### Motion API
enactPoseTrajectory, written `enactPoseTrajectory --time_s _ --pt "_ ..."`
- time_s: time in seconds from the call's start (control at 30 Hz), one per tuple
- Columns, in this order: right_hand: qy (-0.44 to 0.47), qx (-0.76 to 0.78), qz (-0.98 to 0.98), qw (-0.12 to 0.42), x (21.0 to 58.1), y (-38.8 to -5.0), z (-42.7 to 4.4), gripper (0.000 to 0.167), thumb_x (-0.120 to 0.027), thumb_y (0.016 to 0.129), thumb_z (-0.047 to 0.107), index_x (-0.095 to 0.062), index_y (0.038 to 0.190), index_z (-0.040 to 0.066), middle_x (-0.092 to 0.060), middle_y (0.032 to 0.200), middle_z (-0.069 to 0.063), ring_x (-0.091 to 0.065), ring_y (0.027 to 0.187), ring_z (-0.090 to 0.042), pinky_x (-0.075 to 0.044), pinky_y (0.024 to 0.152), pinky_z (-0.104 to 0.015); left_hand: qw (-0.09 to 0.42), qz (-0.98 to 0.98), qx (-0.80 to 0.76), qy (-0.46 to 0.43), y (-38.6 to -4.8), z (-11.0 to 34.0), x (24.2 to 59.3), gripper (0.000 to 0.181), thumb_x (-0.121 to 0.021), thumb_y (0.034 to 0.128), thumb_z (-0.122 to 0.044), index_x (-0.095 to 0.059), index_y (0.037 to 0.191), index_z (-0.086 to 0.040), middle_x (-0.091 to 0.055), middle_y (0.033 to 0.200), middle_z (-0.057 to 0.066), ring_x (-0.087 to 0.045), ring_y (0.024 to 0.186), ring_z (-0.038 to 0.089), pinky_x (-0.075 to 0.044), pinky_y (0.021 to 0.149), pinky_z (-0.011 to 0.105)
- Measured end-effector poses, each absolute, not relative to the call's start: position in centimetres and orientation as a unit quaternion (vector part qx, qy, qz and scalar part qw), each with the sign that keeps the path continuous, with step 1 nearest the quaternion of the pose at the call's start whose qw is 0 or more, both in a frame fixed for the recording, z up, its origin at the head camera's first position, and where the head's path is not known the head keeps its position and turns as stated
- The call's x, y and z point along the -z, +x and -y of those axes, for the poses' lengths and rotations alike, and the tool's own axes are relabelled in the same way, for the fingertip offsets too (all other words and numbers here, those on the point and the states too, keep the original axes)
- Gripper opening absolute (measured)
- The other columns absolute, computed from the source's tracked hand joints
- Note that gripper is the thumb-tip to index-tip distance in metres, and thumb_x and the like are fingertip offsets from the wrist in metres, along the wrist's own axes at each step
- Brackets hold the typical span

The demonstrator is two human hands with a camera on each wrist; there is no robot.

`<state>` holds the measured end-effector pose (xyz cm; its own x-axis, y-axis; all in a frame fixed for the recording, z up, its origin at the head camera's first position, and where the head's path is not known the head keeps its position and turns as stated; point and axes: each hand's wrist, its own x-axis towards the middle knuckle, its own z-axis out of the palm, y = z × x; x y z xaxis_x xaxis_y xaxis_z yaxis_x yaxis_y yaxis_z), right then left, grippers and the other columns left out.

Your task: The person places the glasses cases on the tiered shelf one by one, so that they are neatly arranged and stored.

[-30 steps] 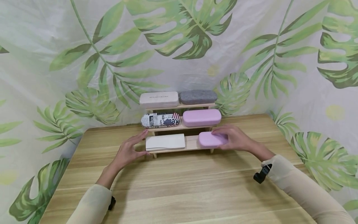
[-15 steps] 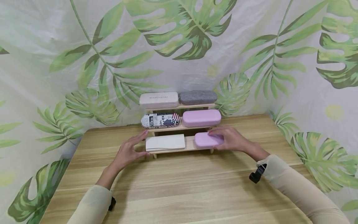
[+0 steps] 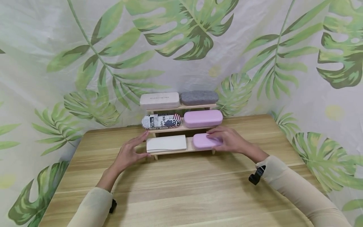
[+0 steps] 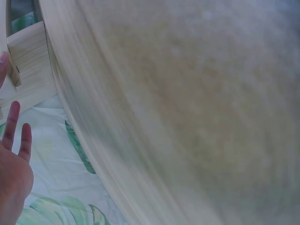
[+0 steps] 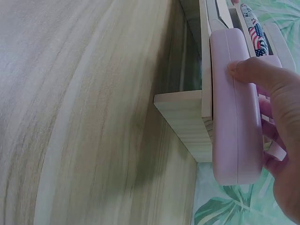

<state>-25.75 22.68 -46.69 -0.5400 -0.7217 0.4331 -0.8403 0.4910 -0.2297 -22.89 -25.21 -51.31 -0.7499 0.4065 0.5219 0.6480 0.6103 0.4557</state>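
On the bottom step of a three-tier wooden shelf (image 3: 190,146), my right hand (image 3: 231,140) grips a small pink glasses case (image 3: 202,142) between thumb and fingers. The right wrist view shows the thumb on the front of that glasses case (image 5: 234,122) and the fingers behind it. To its left lies a flat white glasses case (image 3: 166,143), a narrow gap apart. My left hand (image 3: 129,153) is at the shelf's left end, thumb near the bottom step and a fingertip by the middle one. In the left wrist view, two fingers (image 4: 14,124) are extended; the rest is cut off.
The middle step bears a newsprint-patterned case (image 3: 161,121) and a larger pink case (image 3: 203,118). On the top step are a whitish case (image 3: 159,100) and a grey felt case (image 3: 199,97). A leaf-print cloth (image 3: 181,37) hangs behind the wooden table (image 3: 181,192).
My right hand has slid the small pink glasses case left along the bottom step, closer to the white one. The left hand has stayed at the shelf's end.
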Motion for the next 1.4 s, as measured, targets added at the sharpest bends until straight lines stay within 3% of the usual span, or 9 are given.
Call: enactPoseTrajectory --time_s 0.27,1.03,1.27,1.4 --pt "0.457 -0.215 0.849 0.155 47.0 -26.0 -22.1 0.050 -0.095 0.073 0.024 -0.081 0.118 0.007 -0.075 0.127 -0.011 -0.071 0.116 -0.032 -0.059 0.097 -0.049 0.185 0.879 0.323 -0.298 -22.9 25.3 51.3 0.099 -0.103 0.0599 -0.007 -0.059 0.149 -0.003 -0.055 0.157 0.012 -0.063 0.131 0.041 -0.047 0.111 0.051" --pt "0.440 -0.212 0.857 0.164 47.2 -25.8 -20.7 0.051 -0.097 0.073 0.027 -0.081 0.118 0.008 -0.076 0.127 -0.009 -0.071 0.118 -0.030 -0.059 0.099 -0.047 0.177 0.880 0.328 -0.296 -22.8 25.4 51.3 0.101 -0.103 0.0624 -0.010 -0.057 0.152 -0.007 -0.054 0.158 0.010 -0.067 0.126 0.038 -0.050 0.109 0.050" --pt "0.445 -0.205 0.856 0.167 47.1 -25.8 -20.8 0.051 -0.096 0.075 0.028 -0.080 0.119 0.008 -0.076 0.127 -0.009 -0.071 0.118 -0.031 -0.058 0.100 -0.047 0.179 0.880 0.323 -0.300 -22.9 25.3 51.3 0.097 -0.102 0.0628 -0.010 -0.059 0.149 -0.004 -0.054 0.157 0.011 -0.064 0.131 0.040 -0.049 0.109 0.050" --pt "0.444 -0.199 0.858 0.166 47.1 -25.8 -20.9 0.051 -0.095 0.076 0.029 -0.080 0.120 0.008 -0.076 0.128 -0.009 -0.071 0.119 -0.030 -0.058 0.101 -0.047 0.177 0.880 0.322 -0.301 -22.9 25.3 51.2 0.099 -0.102 0.0634 -0.011 -0.057 0.152 -0.007 -0.054 0.157 0.012 -0.064 0.130 0.040 -0.049 0.109 0.050"
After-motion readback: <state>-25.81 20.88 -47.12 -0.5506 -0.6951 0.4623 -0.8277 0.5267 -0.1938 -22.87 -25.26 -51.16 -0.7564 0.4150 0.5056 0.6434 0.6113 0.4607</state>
